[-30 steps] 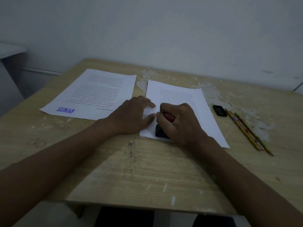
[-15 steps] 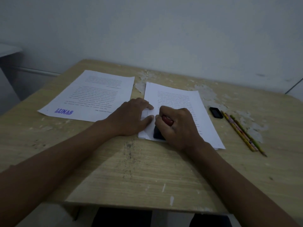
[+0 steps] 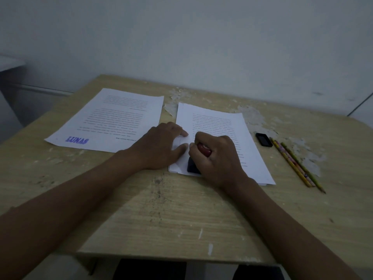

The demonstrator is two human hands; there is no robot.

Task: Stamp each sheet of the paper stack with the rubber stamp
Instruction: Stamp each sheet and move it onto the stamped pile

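A stack of printed white paper [image 3: 218,126] lies in the middle of the wooden table [image 3: 181,215]. My right hand [image 3: 216,158] grips the red handle of the rubber stamp [image 3: 198,158], whose dark base is pressed on the near left corner of the top sheet. My left hand [image 3: 159,146] rests flat on the left edge of the stack, fingers straight, right beside the stamp. To the left lies a separate sheet [image 3: 113,122] that bears a blue stamp mark [image 3: 77,139] in its near left corner.
A small black stamp cap or ink pad [image 3: 264,139] and three pencils [image 3: 294,164] lie to the right of the stack. The table's near edge runs across the bottom, and a pale wall stands behind the table.
Both hands stay in the same place, the stamp still pressed on the sheet. Only the camera view has shifted slightly.
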